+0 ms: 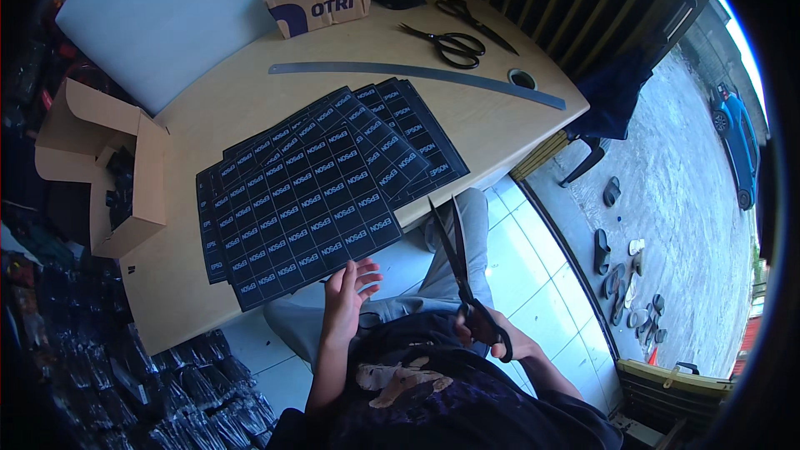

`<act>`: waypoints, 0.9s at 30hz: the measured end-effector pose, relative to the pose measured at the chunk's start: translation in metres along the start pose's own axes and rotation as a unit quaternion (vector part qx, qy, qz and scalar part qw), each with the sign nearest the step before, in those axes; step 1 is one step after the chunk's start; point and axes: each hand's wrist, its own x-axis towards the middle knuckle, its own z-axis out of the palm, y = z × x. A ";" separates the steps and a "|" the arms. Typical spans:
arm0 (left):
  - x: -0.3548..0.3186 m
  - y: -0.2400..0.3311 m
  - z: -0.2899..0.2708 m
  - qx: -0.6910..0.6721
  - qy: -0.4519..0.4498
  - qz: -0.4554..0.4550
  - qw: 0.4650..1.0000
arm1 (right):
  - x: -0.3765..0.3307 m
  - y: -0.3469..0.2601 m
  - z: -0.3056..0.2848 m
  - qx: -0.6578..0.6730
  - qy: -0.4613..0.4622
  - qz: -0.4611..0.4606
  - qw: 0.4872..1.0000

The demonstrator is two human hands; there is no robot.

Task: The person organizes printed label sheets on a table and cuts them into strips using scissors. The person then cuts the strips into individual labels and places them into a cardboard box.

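Several black sheets printed with a grid of pale lines and repeated lettering (300, 200) lie in a loose, fanned stack on the wooden table, reaching past its near edge. Just below the front corner of the top sheet is my left hand (348, 287), fingers apart and holding nothing; whether a fingertip touches the sheet I cannot tell. My right hand (493, 335) grips the handles of large black scissors (461, 262) over my lap. Their blades point away from me, slightly parted, with nothing between them, right of the stack.
On the table (187, 300) lie a long metal ruler (400, 72), a tape roll (522, 79), two more pairs of scissors (457, 50) and a taped carton (317, 7). An open cardboard box (129, 175) stands at left. Plastic-wrapped packs (158, 387) cover the floor lower left.
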 end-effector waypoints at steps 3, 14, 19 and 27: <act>0.003 0.004 0.009 -0.005 -0.010 -0.020 1.000 | -0.017 0.002 -0.007 -0.134 0.048 0.059 0.988; 0.007 -0.005 0.019 -0.003 -0.024 -0.011 1.000 | -0.029 0.010 -0.002 -0.283 0.175 0.079 0.940; 0.013 -0.007 0.011 -0.010 -0.016 -0.018 1.000 | -0.017 0.022 -0.005 -0.115 0.055 0.069 0.989; 0.013 -0.001 0.013 -0.060 -0.001 -0.022 0.998 | -0.001 0.025 -0.006 0.240 -0.122 -0.031 0.963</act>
